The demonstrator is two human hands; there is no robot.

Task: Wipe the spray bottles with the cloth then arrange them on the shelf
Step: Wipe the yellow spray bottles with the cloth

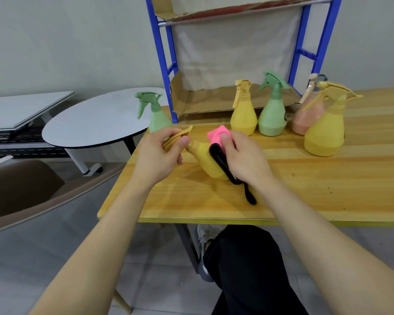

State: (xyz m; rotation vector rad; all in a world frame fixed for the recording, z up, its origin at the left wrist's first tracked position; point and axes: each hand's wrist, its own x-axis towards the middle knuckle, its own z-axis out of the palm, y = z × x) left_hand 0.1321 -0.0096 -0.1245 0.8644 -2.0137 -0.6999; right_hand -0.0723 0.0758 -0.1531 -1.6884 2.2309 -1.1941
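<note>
The yellow bottle [201, 156] lies tipped low over the worktop [305, 189], neck pointing left into the left hand [162, 153] gripping its trigger, body rightward under the right hand [243, 160], which pinches the pink cloth [217, 135] against it.
</note>
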